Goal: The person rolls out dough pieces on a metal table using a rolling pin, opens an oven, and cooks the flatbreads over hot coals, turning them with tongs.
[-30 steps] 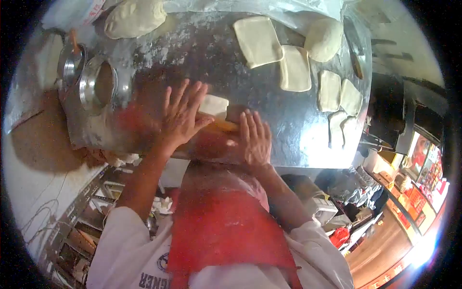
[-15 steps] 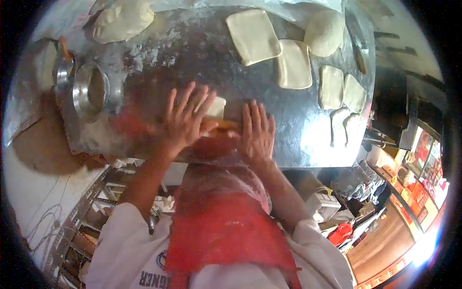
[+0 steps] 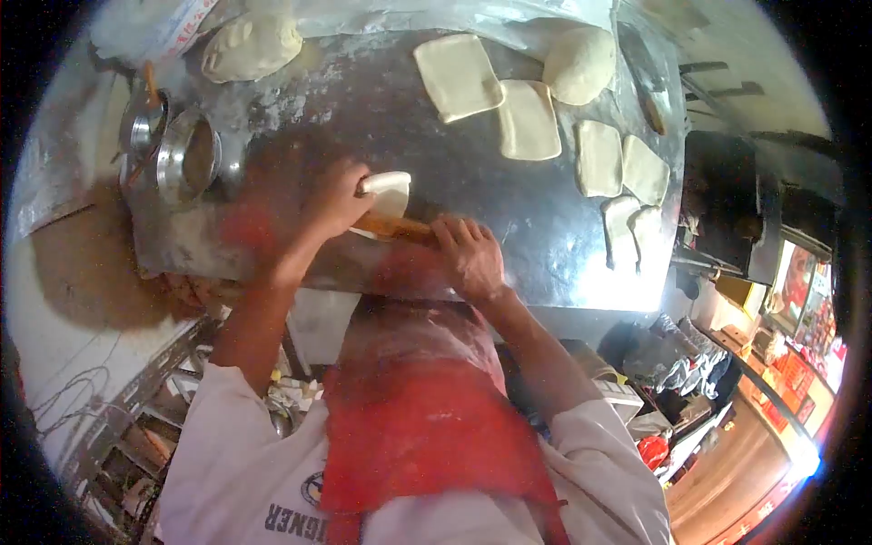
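Note:
A small piece of dough (image 3: 389, 189) lies near the front of the metal worktop (image 3: 345, 109), its left corner lifted. My left hand (image 3: 338, 202) is closed with its fingertips on that raised corner. A wooden rolling pin (image 3: 392, 225) lies across the near part of the dough. My right hand (image 3: 470, 257) is wrapped round the pin's right end. The pin's left end comes close to my left hand, and part of the dough's near edge is hidden beneath it.
Flattened dough sheets (image 3: 459, 77) lie at the back and right, beside a round dough lump (image 3: 581, 65). Another dough lump (image 3: 252, 47) sits at the back left. Metal bowls (image 3: 189, 159) stand at the left edge; a knife-like tool (image 3: 652, 109) lies far right.
My flat, spread hands have closed. The left now grips the dough's corner, which has lifted, and the right has curled round the rolling pin. The view has shifted slightly.

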Available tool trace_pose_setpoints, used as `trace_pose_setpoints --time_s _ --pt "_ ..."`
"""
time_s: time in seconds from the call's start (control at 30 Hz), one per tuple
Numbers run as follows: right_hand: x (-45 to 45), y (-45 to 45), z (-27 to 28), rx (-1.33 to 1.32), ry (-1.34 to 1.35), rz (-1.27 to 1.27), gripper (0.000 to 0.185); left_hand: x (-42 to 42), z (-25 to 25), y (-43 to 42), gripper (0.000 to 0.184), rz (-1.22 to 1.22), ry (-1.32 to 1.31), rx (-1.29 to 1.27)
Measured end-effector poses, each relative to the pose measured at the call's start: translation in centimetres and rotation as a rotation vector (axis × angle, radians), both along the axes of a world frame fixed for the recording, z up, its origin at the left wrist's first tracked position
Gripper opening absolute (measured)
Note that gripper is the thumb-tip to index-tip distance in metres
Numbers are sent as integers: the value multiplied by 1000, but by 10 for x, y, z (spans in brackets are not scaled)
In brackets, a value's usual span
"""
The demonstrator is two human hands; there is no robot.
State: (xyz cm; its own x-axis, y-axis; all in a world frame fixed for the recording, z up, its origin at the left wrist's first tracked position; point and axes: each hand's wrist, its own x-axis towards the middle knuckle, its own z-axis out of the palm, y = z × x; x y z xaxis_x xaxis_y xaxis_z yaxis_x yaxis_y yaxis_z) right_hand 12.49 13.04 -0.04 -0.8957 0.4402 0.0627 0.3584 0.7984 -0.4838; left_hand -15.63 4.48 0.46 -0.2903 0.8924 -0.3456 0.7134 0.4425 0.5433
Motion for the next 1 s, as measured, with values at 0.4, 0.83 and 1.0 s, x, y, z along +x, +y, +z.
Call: trace_pose_setpoints --time_s 0.4,0.83,1.0 --pt "90 -9 2 36 -94 -112 63 81 36 -21 38 -104 266 319" --pt "-64 88 9 248 -112 -87 72 -2 -3 17 55 63 595 197" --pt "-13 19 -2 127 -202 -139 80 33 8 -31 66 42 419 373"
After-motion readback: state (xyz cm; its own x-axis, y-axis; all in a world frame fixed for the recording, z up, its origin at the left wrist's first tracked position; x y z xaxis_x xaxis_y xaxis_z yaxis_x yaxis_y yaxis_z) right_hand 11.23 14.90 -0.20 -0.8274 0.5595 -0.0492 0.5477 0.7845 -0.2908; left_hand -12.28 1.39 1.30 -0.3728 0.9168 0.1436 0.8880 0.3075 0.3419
